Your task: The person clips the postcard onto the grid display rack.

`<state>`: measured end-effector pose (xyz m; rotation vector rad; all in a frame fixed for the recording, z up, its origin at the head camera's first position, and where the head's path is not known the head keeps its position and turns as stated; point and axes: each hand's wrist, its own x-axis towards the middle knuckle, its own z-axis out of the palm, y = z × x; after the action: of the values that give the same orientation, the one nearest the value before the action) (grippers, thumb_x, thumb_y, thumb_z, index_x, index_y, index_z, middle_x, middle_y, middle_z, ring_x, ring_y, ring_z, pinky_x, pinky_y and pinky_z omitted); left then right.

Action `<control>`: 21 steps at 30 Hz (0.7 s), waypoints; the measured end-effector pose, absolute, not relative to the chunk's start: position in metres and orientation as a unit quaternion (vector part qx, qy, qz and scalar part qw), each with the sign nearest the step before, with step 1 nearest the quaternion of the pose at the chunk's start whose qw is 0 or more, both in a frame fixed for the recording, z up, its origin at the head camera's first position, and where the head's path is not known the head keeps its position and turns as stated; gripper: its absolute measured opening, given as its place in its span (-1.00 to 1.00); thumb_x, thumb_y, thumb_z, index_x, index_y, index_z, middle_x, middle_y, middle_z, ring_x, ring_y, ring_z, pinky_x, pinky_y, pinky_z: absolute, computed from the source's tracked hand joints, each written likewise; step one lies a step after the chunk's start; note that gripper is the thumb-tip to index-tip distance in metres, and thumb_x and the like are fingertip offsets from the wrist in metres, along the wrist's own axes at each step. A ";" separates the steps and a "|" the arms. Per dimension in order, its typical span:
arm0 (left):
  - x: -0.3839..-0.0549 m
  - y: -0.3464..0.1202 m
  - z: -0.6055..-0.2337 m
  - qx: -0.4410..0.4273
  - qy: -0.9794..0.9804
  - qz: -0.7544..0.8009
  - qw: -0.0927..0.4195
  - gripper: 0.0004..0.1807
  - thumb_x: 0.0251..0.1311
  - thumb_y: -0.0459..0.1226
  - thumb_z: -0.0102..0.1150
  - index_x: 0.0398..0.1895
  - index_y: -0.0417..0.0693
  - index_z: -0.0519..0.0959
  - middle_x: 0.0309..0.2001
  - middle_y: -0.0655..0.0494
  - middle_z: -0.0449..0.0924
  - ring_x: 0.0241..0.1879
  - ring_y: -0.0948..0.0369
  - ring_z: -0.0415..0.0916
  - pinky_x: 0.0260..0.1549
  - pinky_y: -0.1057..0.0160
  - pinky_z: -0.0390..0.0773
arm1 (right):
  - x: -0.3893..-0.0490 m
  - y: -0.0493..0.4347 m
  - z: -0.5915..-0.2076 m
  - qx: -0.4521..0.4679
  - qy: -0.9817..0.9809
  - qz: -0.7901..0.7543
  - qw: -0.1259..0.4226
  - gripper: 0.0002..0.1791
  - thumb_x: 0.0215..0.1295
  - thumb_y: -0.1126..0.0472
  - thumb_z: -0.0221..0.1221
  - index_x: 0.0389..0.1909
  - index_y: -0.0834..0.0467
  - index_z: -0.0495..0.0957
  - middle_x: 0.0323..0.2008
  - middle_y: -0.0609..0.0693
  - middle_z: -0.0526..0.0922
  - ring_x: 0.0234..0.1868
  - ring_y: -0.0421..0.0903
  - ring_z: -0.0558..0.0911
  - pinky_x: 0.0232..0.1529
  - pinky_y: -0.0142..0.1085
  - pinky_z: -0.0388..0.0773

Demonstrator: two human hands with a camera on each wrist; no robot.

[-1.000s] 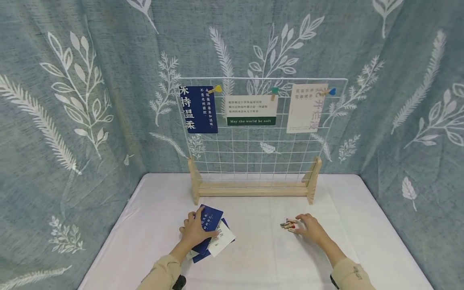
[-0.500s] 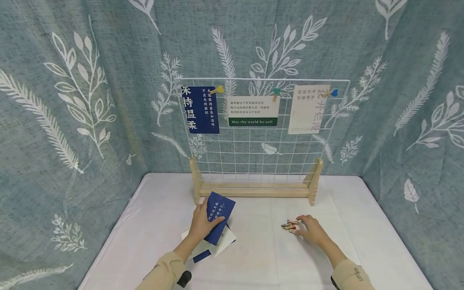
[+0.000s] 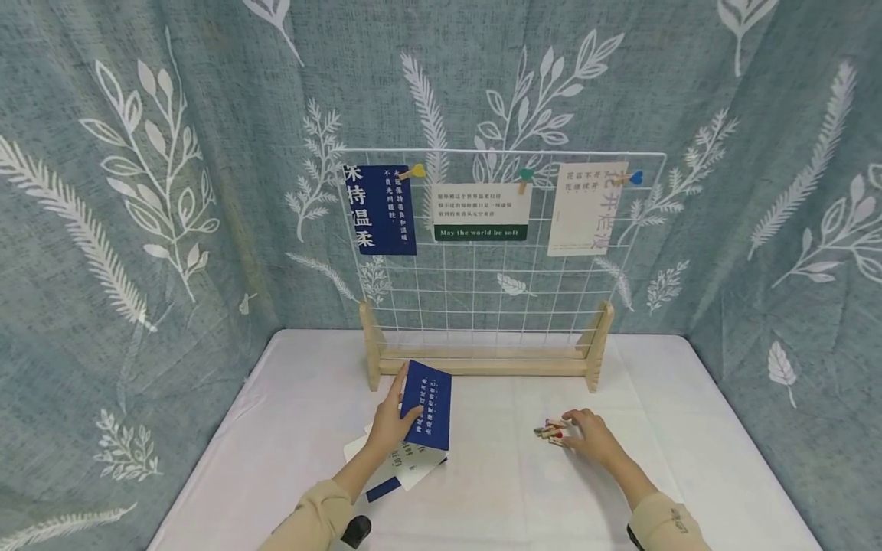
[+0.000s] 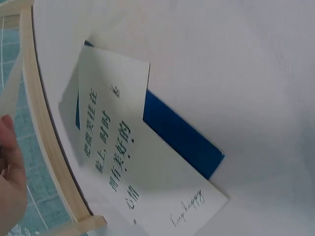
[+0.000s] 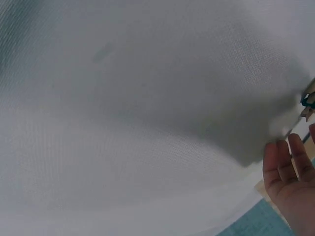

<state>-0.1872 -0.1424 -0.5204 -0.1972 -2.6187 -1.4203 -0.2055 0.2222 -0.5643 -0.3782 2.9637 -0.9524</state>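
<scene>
In the head view my left hand [image 3: 387, 422] grips a blue card [image 3: 429, 405] with white writing, its thumb across the front, lifted above the other cards. Under it, fanned on the table, lie white cards [image 4: 113, 147] and a blue card [image 4: 182, 132], one white card reading "Keep happy". My right hand [image 3: 591, 435] rests at a small heap of wooden clothespins [image 3: 551, 431], its fingers loosely bent at the heap's right edge. In the right wrist view the fingers [image 5: 283, 157] are fairly straight, and a teal-topped clothespin [image 5: 309, 101] shows just beyond them.
A white wire grid [image 3: 482, 279] stands at the back in a wooden base [image 3: 482, 366]. Clipped along its upper part are a blue card [image 3: 382, 210], a white and green card [image 3: 480, 210] and a cream card [image 3: 586, 208]. Patterned curtains [image 3: 138, 252] surround the white table [image 3: 496, 474].
My left hand has picked the blue card off the pile, moved it away and rightward, and turned it more upright, uncovering the white cards. My right hand has stayed by the clothespins.
</scene>
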 end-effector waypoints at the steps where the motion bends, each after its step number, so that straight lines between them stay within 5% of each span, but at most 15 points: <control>1: -0.186 -0.141 -0.520 -0.063 -0.869 -0.484 0.077 -0.27 0.20 -0.44 0.13 0.40 -0.09 0.05 0.01 -0.37 0.51 -0.20 -0.16 0.63 -0.29 0.09 0.67 | -0.205 0.222 -0.565 -0.120 0.946 -0.302 0.004 -0.63 0.02 0.31 0.33 -0.12 0.31 0.51 -0.22 0.21 0.55 -0.15 0.17 0.50 -0.04 0.12 0.45; 4: -0.183 -0.136 -0.519 -0.053 -0.865 -0.493 0.083 -0.55 0.16 -0.40 0.19 0.15 -0.17 0.40 -0.20 -0.23 0.61 -0.39 0.05 0.62 -0.42 0.33 0.64 | -0.205 0.221 -0.567 -0.117 0.947 -0.300 0.006 -0.66 0.03 0.31 0.32 -0.14 0.30 0.53 -0.24 0.18 0.54 -0.18 0.13 0.49 -0.10 0.07 0.47; 8: -0.182 -0.131 -0.517 -0.062 -0.877 -0.463 0.111 -0.83 0.14 -0.33 0.22 -0.22 -0.22 0.65 -0.21 -0.13 0.68 -0.36 0.19 0.51 -0.49 0.47 0.46 | -0.203 0.220 -0.567 -0.106 0.946 -0.305 -0.002 -0.70 0.01 0.32 0.32 -0.19 0.29 0.54 -0.26 0.15 0.53 -0.21 0.09 0.48 -0.15 0.02 0.46; 16: -0.174 -0.123 -0.522 -0.084 -0.882 -0.456 0.082 -0.68 0.11 -0.27 0.28 -0.09 -0.27 0.60 -0.08 -0.23 0.61 -0.18 -0.03 0.61 -0.38 0.33 0.64 | -0.200 0.218 -0.572 -0.082 0.937 -0.341 -0.007 -0.81 -0.03 0.37 0.34 -0.42 0.25 0.51 -0.39 0.07 0.47 -0.33 -0.05 0.42 -0.26 -0.22 0.39; 21: -0.171 -0.121 -0.521 -0.111 -0.878 -0.462 0.047 -0.53 0.07 -0.35 0.29 0.07 -0.35 0.49 -0.03 -0.26 0.50 -0.53 0.10 0.56 -0.62 0.35 0.58 | -0.200 0.214 -0.576 -0.078 0.935 -0.346 -0.002 -0.85 0.03 0.37 0.29 -0.50 0.23 0.47 -0.52 -0.01 0.39 -0.46 -0.15 0.33 -0.42 -0.36 0.28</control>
<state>-0.1713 -0.1208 -0.5211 -0.3377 -2.6806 -1.4111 -0.2000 0.2139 -0.5759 -0.2461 2.9413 -1.0871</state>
